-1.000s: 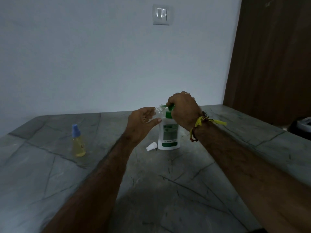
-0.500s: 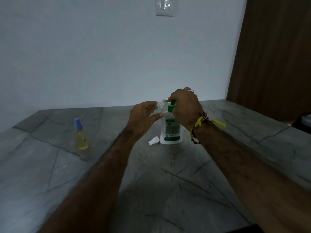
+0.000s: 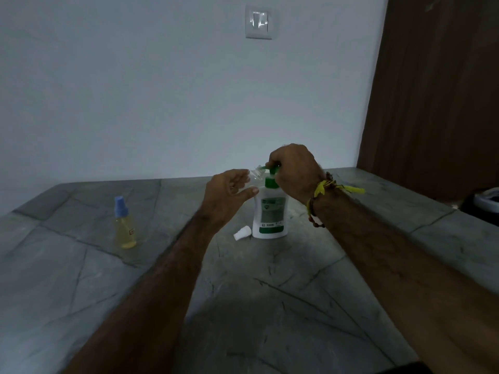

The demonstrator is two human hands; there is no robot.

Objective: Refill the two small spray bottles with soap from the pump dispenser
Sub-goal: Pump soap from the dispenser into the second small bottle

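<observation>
Head view: on a grey, dark-veined stone countertop (image 3: pixel 270 306), a white plastic pump dispenser with a green label and green pump head (image 3: pixel 270 211) stands upright near the centre of the frame. The person's right hand (image 3: pixel 295 171) sits on top of it, fingers curled over the green pump head and covering most of it; a yellow-and-red thread bracelet (image 3: pixel 322 194) circles that wrist. At about 9 o'clock from the pump head, the left hand (image 3: pixel 229 191) grips a small clear uncapped spray bottle (image 3: pixel 256 174), tilted, its mouth held right at the green spout; only the bottle's upper end shows beyond the fingertips, and whether soap is flowing cannot be made out. A small white spray cap (image 3: pixel 242 233) lies on its side on the stone, just beside the dispenser's base at its 8 o'clock. Well apart at 9 o'clock stands a second small spray bottle with yellow liquid and a blue cap (image 3: pixel 124 224), upright and capped. A white wall switch plate (image 3: pixel 259 22) hangs at 12 o'clock, with a brown wooden door (image 3: pixel 437 90) at 2 o'clock.
</observation>
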